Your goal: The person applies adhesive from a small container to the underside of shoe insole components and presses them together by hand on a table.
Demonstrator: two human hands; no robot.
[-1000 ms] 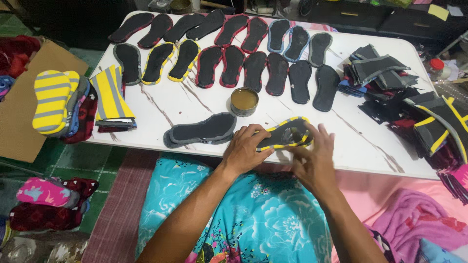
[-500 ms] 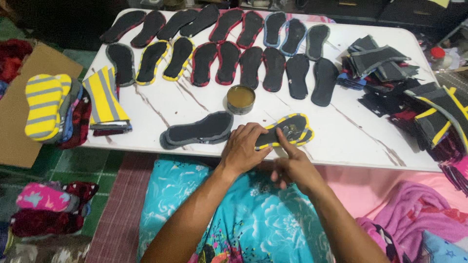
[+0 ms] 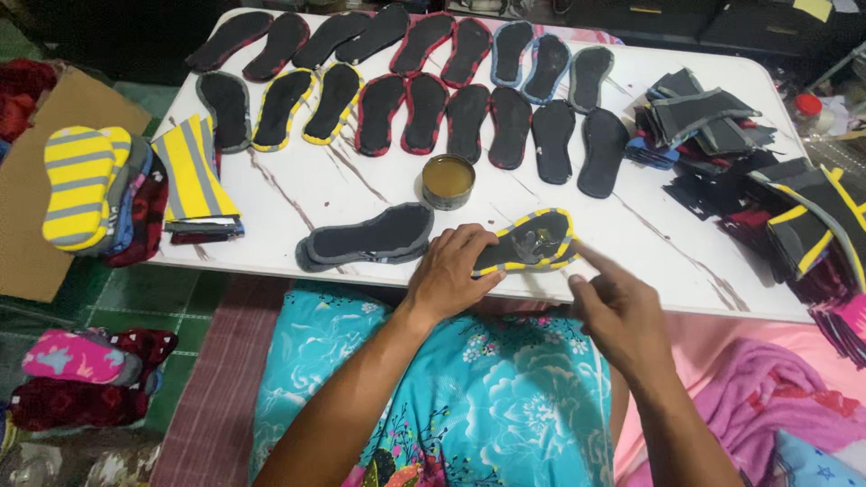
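Observation:
My left hand (image 3: 454,269) grips the near end of a black shoe sole with a yellow rim (image 3: 530,242), held just over the front edge of the white marbled table (image 3: 298,185). My right hand (image 3: 615,311) hovers beside the sole's right end, its forefinger stretched towards the sole and the other fingers loosely curled, holding nothing. Something glossy shines in the middle of the sole. A small round open tin of amber paste (image 3: 448,180) stands just beyond my left hand. A dark sole with a grey rim (image 3: 369,237) lies flat to the left.
Several soles with yellow, red, blue and grey rims (image 3: 424,108) lie in rows across the far table. Stacks of cut fabric pieces (image 3: 722,135) crowd the right side. Yellow-and-grey striped pieces (image 3: 194,171) and soles (image 3: 81,180) sit left, beside a cardboard box (image 3: 36,162).
My right hand has come off the yellow-rimmed sole and drawn back towards me and to the right, forefinger out. My left hand keeps its hold on the sole.

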